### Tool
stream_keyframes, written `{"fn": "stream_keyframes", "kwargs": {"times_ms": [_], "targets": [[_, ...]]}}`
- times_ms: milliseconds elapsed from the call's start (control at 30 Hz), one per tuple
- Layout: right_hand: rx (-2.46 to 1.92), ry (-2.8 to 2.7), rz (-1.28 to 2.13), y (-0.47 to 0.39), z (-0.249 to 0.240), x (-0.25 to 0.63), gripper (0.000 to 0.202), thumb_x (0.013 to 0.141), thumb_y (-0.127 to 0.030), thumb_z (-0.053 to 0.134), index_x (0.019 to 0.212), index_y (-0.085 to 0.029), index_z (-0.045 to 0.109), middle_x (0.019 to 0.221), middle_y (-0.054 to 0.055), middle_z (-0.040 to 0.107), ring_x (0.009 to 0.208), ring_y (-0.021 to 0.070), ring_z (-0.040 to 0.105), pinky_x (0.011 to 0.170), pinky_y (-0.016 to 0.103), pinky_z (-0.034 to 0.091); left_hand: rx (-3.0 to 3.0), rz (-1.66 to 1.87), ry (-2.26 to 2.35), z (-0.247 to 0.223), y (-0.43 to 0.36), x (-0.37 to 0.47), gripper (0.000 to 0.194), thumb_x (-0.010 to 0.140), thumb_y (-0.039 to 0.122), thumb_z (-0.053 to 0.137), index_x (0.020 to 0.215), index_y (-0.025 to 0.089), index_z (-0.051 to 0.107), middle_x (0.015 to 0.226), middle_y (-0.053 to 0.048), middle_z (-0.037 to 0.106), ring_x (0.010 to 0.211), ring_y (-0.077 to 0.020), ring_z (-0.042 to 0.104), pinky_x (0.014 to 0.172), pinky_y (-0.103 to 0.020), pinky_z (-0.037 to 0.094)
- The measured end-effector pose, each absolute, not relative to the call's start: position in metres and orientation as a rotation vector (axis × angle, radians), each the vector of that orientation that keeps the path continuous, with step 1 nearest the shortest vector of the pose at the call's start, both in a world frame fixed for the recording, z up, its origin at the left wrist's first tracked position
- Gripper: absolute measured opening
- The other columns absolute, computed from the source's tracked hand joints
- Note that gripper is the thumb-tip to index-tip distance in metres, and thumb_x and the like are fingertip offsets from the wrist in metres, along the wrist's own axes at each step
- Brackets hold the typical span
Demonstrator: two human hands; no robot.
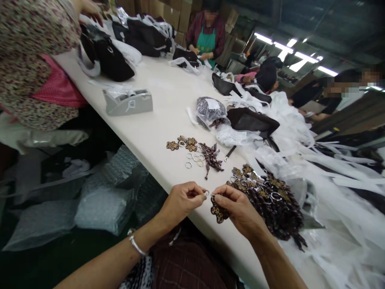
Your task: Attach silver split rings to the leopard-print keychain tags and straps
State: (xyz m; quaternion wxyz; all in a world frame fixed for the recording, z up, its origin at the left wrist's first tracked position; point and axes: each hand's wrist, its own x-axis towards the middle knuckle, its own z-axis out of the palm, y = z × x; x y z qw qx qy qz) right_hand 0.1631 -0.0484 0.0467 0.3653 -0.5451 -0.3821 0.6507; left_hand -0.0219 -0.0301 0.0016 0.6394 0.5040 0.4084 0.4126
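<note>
Pinching: our left hand [182,199] nips a small ring [206,193] between thumb and forefinger, the fingers closed tight on it.
Right hand: our right hand [237,208] meets the left fingertip to fingertip, fingers closed on the top of a flower tag [218,212]; the tag hangs just below the grip.
Ring and tag: they sit at the meeting point of our two hands; whether they are already linked we cannot tell.
Under the grip: the near edge of the white table [168,100], with our lap below it.
Right of the grip: a heap of tags [270,200] just beside our right hand, touching its back or nearly so, lying on white wrap [325,176].
Beyond the grip: loose rings [195,159], a few single flowers [182,143] and a small bunch of dark straps [212,157], near but apart from our hands.
Further beyond: a clear bag [209,110] of dark parts, a dark handbag [251,121], and a grey tape dispenser [128,101] off to the far left.
Far left of the grip: a person in a floral top [33,56] stands by black bags [111,60].
Far end: another person in a green apron [206,42] works there.
Wrist: a bangle [136,244] on our left arm.
</note>
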Motion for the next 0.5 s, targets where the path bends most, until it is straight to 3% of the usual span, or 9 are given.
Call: {"fn": "stream_keyframes", "kwargs": {"times_ms": [300, 500], "targets": [[-1.492, -0.992, 1.651, -0.0549, 0.0457, 0.159, 0.031, 0.069, -0.041, 0.083, 0.082, -0.017, 0.067, 0.064, -0.001, 0.063, 0.053, 0.0104, 0.057, 0.046, 0.021, 0.046, 1.231, 1.008, 0.928, 0.0048, -0.0361, -0.0186, 0.009, 0.077, 0.015, 0.061, 0.072, 0.015, 0.068, 0.087, -0.005, 0.073, 0.082, -0.0175, 0.066, 0.075, -0.023, 0.048], [-1.522, -1.104, 1.612, -0.0525, 0.0373, 0.1565, 0.027, 0.074, -0.039, 0.08, 0.085, -0.018, 0.068, 0.067, -0.001, 0.062, 0.056, 0.01, 0.055, 0.049, 0.022, 0.046, 1.19, 1.008, 0.938, 0.0, -0.0341, -0.023, 0.009, 0.077, 0.016, 0.061, 0.073, 0.015, 0.068, 0.089, -0.005, 0.073, 0.078, -0.0162, 0.065, 0.071, -0.022, 0.047]]}}
